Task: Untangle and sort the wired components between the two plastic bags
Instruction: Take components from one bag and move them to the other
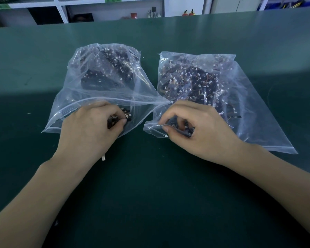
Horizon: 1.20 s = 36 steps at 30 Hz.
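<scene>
Two sets of fingers, both curled and busy. Left fingers (121, 120) bent tight around a small dark clump of wired parts (123, 113) at the mouth of the left bag (89, 83), likely to drop the clump in or lift it out; hard to tell which. Right fingers (166, 128) pinched on the near lip of the right bag (249, 108), with a few more dark parts (186, 127) tucked under the palm, probably to keep that mouth open for picking.

Left hand (89, 129) low on the bag's zip edge. Right hand (200, 129) flat over the other bag's opening. Both arms stretched forward over the green counter (150, 194).

Further out, left bag puffed up, with neat dark stacks and white plugs inside. Right bag lying flatter, stuffed with a messy heap of parts (191, 81), thin orange wires and white plugs all mixed up. Bags side by side, corners touching in the middle, so parts could go across quickly. White shelves (115, 8) past the counter's far edge.
</scene>
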Available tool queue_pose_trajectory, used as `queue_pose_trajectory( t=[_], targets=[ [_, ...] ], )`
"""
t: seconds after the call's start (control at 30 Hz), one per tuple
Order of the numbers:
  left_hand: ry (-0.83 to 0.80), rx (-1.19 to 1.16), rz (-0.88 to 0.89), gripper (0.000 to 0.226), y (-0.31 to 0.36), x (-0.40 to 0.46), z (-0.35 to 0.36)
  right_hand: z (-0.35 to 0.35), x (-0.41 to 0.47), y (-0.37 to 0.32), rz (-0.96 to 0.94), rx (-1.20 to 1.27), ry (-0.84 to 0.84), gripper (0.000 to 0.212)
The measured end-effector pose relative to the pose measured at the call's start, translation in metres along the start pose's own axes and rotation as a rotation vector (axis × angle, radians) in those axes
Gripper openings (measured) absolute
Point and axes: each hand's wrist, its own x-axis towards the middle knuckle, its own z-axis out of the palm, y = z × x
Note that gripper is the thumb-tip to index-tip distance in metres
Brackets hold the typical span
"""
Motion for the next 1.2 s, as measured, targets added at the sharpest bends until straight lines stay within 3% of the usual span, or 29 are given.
queue_pose_trajectory(
  t=[0.23, 0.5, 0.7, 0.93, 1.07, 1.2],
  targets=[
    [0.173, -0.088, 0.14, 0.005, 0.004, 0.001, -0.002, 0.0, 0.0, -0.004, 0.002, -0.001, 0.005, 0.018],
    [0.224, -0.389, 0.245, 0.003, 0.024, -0.008, 0.004, 0.001, 0.0, -0.001, 0.061, 0.045, 0.037, 0.029],
    [0.128, -0.779, 0.225, 0.004, 0.038, -0.014, 0.001, 0.002, 0.001, 0.0, 0.022, 0.102, 0.092, 0.018],
    [-0.021, -1.05, 0.185, 0.007, 0.042, -0.016, 0.006, -0.001, 0.002, -0.001, -0.005, 0.169, 0.155, 0.004],
    [-0.032, -1.113, 0.145, 0.004, 0.044, -0.015, 0.006, -0.002, 0.002, -0.003, -0.001, 0.21, 0.182, 0.006],
    [-0.011, -0.95, 0.128, 0.011, 0.042, -0.017, 0.008, 0.0, 0.002, -0.001, 0.004, 0.179, 0.195, 0.005]
  ],
)
